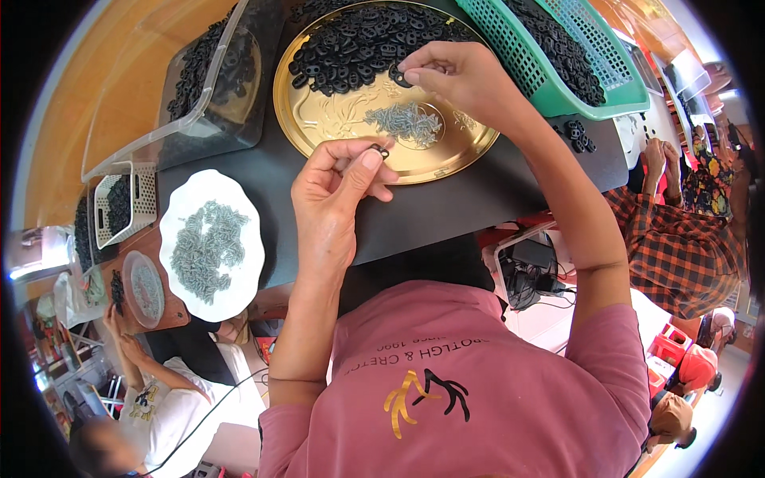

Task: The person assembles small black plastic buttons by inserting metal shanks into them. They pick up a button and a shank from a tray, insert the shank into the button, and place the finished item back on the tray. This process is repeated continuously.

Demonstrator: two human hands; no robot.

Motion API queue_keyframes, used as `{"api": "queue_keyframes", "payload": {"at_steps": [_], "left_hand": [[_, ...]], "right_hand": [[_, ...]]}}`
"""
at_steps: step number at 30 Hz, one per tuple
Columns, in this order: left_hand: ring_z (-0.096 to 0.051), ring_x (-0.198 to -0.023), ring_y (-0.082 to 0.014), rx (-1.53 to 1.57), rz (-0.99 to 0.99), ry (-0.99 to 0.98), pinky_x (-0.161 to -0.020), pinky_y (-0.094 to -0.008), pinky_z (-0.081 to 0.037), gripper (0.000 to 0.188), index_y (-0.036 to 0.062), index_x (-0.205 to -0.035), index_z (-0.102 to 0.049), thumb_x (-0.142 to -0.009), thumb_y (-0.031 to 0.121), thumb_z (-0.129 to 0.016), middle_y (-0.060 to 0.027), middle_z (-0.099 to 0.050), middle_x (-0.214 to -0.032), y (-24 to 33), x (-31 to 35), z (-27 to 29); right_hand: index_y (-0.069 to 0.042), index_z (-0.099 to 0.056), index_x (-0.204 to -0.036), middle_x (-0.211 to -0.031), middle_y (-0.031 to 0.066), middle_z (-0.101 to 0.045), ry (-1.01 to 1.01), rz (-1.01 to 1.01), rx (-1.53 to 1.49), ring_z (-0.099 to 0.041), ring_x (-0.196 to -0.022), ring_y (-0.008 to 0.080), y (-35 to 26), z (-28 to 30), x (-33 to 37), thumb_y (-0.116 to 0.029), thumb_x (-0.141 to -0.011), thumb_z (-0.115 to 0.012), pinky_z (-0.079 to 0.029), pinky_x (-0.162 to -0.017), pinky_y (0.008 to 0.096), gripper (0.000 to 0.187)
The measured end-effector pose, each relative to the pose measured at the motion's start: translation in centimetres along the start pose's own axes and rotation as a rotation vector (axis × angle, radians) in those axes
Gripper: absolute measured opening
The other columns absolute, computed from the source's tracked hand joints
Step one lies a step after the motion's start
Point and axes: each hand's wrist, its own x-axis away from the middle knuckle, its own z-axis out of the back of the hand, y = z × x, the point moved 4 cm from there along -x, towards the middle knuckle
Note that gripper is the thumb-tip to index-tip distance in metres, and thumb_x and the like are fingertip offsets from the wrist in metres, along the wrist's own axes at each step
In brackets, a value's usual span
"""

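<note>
With the left hand (335,185), other fingers loosely bent, pinches a small dark looped piece (383,151) over the six-o'clock rim of a round embossed golden tray (323,111). Has a white scalloped plate (212,186) of greyish bits between seven and eight. Farther in, with the right hand's (458,73) closed fingertips, grips a black two-holed oval piece (398,76), beside black pieces (343,57) heaped toward twelve.
</note>
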Motion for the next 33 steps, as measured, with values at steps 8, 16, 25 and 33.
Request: {"api": "queue_keyframes", "payload": {"at_steps": [8, 16, 25, 33], "left_hand": [[-0.062, -0.107, -0.0271, 0.021, -0.168, -0.064, -0.081, -0.0322, -0.056, 0.013, 0.0000, -0.103, -0.059, -0.092, 0.006, -0.060, -0.0252, -0.054, -0.130, 0.6, 0.4, -1.4], [-0.060, -0.112, -0.0291, 0.040, -0.191, -0.082, -0.089, -0.0358, -0.054, 0.012, -0.0003, -0.104, -0.058, -0.093, 0.005, -0.057, -0.0262, -0.053, -0.131, 0.6, 0.7, -1.8], [-0.060, -0.113, -0.0313, 0.092, -0.166, -0.103, -0.093, -0.0394, -0.052, 0.012, 0.0024, -0.105, -0.059, -0.094, 0.006, -0.056, -0.0243, -0.056, -0.127, 0.4, 0.5, -1.8], [-0.060, -0.114, -0.0303, -0.015, -0.255, -0.049, -0.097, -0.0412, -0.050, 0.012, 0.0000, -0.105, -0.058, -0.093, 0.001, -0.057, -0.0251, -0.056, -0.127, 0.2, 0.9, -2.3]], "right_hand": [[-0.001, -0.069, -0.100, -0.082, 0.0005, -0.066, -0.020, -0.202, -0.565, -0.057, -0.068, 0.0055, -3.3, -0.3, 4.1, -0.016, -0.085, -0.070, -0.048, -0.065, 0.0194, 0.021], [0.002, -0.066, -0.108, -0.080, 0.0019, -0.066, 0.004, -0.153, -0.580, -0.057, -0.069, 0.0052, -4.4, -1.1, 5.8, -0.014, -0.088, -0.067, -0.048, -0.063, 0.0205, 0.025], [0.001, -0.066, -0.111, -0.089, 0.0043, -0.069, 0.011, -0.171, -0.564, -0.059, -0.073, 0.0048, -4.4, -1.1, 6.6, -0.016, -0.089, -0.067, -0.049, -0.064, 0.0207, 0.028], [-0.002, -0.066, -0.114, -0.084, 0.0016, -0.066, 0.113, -0.157, -0.531, -0.056, -0.072, 0.0055, -4.3, -2.1, 7.1, -0.017, -0.090, -0.065, -0.048, -0.063, 0.0207, 0.028]]}}
